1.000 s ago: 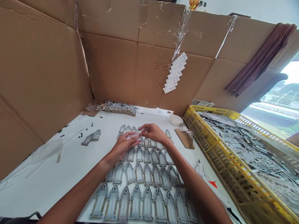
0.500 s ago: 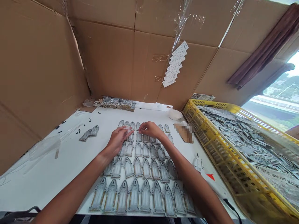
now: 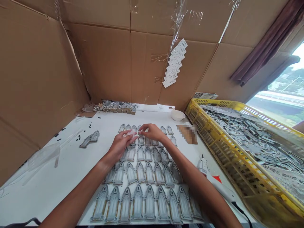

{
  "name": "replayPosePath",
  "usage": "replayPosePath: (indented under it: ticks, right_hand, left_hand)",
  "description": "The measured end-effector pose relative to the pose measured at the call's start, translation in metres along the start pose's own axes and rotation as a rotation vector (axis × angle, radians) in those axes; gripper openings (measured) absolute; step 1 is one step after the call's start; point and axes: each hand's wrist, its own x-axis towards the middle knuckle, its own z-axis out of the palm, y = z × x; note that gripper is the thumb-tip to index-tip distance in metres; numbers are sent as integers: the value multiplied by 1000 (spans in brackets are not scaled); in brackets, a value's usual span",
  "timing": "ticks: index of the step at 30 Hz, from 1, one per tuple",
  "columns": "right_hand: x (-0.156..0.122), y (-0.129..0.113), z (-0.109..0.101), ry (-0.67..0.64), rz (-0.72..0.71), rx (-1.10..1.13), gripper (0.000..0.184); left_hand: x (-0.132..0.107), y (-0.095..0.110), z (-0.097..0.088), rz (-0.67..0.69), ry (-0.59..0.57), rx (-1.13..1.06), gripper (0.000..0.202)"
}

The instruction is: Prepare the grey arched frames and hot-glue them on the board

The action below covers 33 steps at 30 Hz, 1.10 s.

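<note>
- Closest to us: a row of grey arched pieces (image 3: 138, 202) with whitish see-through middles, on a white worktop (image 3: 61, 171), more rows running away behind it.
- The left forearm (image 3: 87, 186) and right forearm (image 3: 194, 177) block the view of some row ends.
- Near right, a yellow plastic basket (image 3: 213, 136) heaped with loose grey parts (image 3: 249, 136). The paper sheet (image 3: 285, 180) in there has writing, but I can't make it out.
- Between basket and right forearm: a white corded tool (image 3: 220, 190) with a dark pointed tip and a bright red bit beside it.
- Left hand (image 3: 123, 141), over the farther rows: grip closed on a clear piece (image 3: 130, 133), pinched thumb to fingers.
- Right hand (image 3: 150, 132), just beside it: fingertips bunched together, can't tell if that grip has anything. Both hide pieces underneath.
- Off left: two overlapping arched pieces, black crumbs (image 3: 79, 136) and crumpled clear plastic (image 3: 45, 155).
- Far right: cardboard scrap (image 3: 193, 139) with a pixelated patch, then a white bowl (image 3: 178, 115).
- Far left: stacked parts (image 3: 118, 107) against the cardboard wall (image 3: 109, 63).
- Overlapping white cards (image 3: 175, 63) on that wall carry dark writing, too small to read. No brand I can pick out.
</note>
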Motion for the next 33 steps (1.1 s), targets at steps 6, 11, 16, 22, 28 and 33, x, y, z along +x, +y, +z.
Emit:
replayPosePath:
  ticks: [6,11,16,22,28,33]
  right_hand:
    - [-3,-10,0,-35,-20,144,23]
    - [0,-12,7,54,-17,185,24]
    - [0,-13,14,132,-11,156,20]
    - [-2,-17,24,109,-29,72,22]
    - [-5,-20,34,44,-35,-7,27]
    - [-6,-21,40,22,-25,-38,25]
  left_hand:
    - [-4,-2,3,-39,-67,36,36]
    - [-2,-3,2,-9,-15,12,28]
    - [3,-2,-3,76,114,-65,16]
    - [10,3,-8,157,232,-151,21]
    - [13,3,-9,179,259,-190,21]
    - [12,2,-9,182,241,-188,22]
